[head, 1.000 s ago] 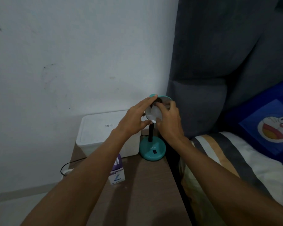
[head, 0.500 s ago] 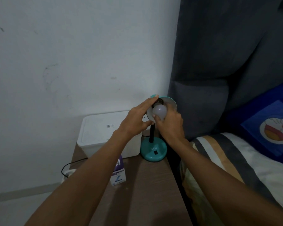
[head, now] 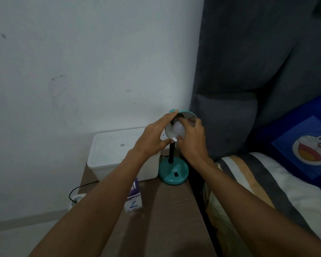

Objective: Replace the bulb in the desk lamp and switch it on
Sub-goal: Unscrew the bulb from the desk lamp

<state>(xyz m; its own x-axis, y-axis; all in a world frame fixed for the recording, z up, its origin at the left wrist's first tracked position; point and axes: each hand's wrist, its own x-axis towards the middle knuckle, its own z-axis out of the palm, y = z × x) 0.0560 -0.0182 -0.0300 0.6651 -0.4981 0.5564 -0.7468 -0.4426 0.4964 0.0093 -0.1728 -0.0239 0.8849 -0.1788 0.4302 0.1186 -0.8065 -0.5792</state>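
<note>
**Both hands at the lamp head, bulb in the shade**

The right hand (head: pixel 193 140) is curling its fingers around the white bulb (head: pixel 178 129), with the thumb pressing at the bulb's lower edge and the fingertips reaching over its top; the grip is closed on the bulb. The bulb is sitting inside the shade (head: pixel 186 115) of the desk lamp, its narrow end pointing toward the dark socket at the back of the shade; whether it is fully seated cannot be told. The left hand (head: pixel 153 138) is bracing the shade from the left side, the index finger lying stretched along the teal rim up to its top and the thumb pressing at the lower rim, so the hand is pinching the shade rather than lying open. A small white tag is showing between the two thumbs.

Below the hands, the lamp's black stem (head: pixel 171 153) is standing upright on its round teal base (head: pixel 173 172), which is resting at the back right of the wooden counter (head: pixel 161 216). Just left of the base a white lidded box (head: pixel 117 151) is sitting against the wall. Nearer the camera, a small purple-and-white carton (head: pixel 133 199) is standing on the counter, partly hidden by the left forearm. A black cable (head: pixel 78 188) is looping off the counter's left edge. To the right, a striped bed cover (head: pixel 267 186) and a blue cartoon-printed pillow (head: pixel 308 143) are lying against a dark grey headboard (head: pixel 248 71).
</note>
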